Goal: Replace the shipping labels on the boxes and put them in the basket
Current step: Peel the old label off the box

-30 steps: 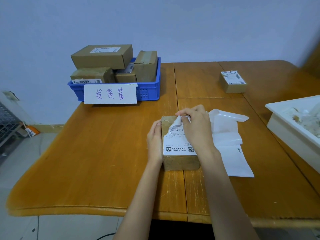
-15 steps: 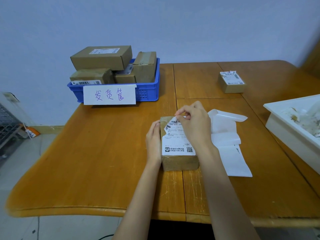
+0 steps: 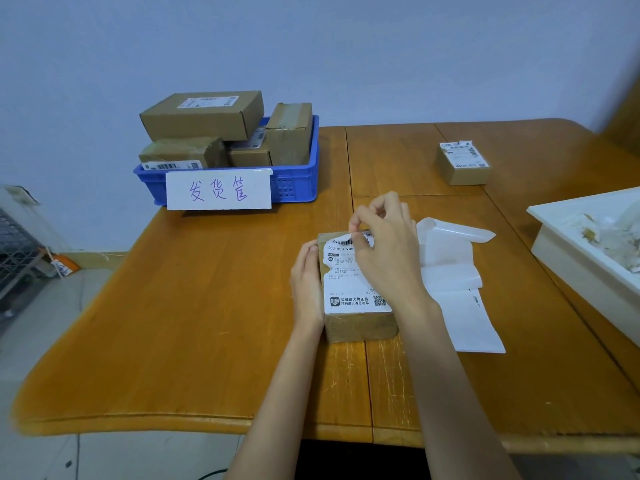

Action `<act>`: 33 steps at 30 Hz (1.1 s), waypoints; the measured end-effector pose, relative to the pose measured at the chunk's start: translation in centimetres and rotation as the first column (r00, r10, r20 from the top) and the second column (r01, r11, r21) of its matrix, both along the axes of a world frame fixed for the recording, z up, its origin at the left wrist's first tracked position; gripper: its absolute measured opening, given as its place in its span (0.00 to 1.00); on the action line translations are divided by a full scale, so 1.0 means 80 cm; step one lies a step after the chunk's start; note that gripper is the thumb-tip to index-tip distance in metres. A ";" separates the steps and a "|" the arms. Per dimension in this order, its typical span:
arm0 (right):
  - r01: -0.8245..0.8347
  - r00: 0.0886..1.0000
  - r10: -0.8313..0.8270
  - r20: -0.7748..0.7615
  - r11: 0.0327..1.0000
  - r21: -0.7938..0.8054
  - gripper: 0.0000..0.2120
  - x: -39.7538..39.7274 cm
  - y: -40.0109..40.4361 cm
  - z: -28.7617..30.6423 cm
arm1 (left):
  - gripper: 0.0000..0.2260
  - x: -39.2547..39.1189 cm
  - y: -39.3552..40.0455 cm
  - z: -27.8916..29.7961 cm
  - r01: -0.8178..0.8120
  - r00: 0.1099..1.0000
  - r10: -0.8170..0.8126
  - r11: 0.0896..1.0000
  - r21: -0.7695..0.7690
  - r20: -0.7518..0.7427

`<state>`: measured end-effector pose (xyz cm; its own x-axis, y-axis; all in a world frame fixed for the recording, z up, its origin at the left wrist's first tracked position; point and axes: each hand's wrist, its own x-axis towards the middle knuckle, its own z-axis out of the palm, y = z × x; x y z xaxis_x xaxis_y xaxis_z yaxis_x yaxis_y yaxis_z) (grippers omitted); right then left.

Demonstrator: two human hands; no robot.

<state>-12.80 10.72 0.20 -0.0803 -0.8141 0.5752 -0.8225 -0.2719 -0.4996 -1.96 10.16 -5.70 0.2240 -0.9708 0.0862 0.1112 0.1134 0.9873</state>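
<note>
Two boxes sit loose on your desk (image 3: 207, 306): the box (image 3: 360, 327) you are working on, near the front edge, and a small box (image 3: 462, 164) well apart at the far right. Your left hand (image 3: 306, 282) rests flat against that box's left side, fingers straight. Your right hand (image 3: 384, 251) pinches the far corner of its shipping label (image 3: 343, 282) between curled fingers. One strip of white backing paper (image 3: 457, 289) lies just right of the box. At least four boxes fill the one blue basket (image 3: 298, 185) at the far left, behind its handwritten sign (image 3: 218, 190). One white tray (image 3: 568, 251) holds paper scraps at your right
</note>
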 end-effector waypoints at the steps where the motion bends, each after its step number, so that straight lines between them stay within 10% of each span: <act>1: -0.004 1.000 0.004 0.025 1.000 -0.005 0.08 0.000 0.001 0.000 | 0.12 0.000 0.000 0.001 0.000 1.000 0.000 1.000 -0.002 -0.002; 6: 0.121 0.978 -0.139 0.154 0.985 0.120 0.21 -0.005 0.008 0.001 | 0.13 -0.001 -0.002 0.001 -0.001 1.000 0.001 1.000 0.015 0.014; 24: 0.051 0.998 -0.052 0.045 0.999 0.018 0.05 -0.006 0.010 -0.006 | 0.13 -0.002 -0.004 -0.001 -0.027 0.999 0.027 1.000 -0.007 0.028; 33: 0.227 0.925 -0.255 0.281 0.965 0.130 0.05 -0.005 0.017 -0.005 | 0.12 -0.001 -0.007 -0.006 -0.017 0.998 0.017 1.000 -0.003 0.062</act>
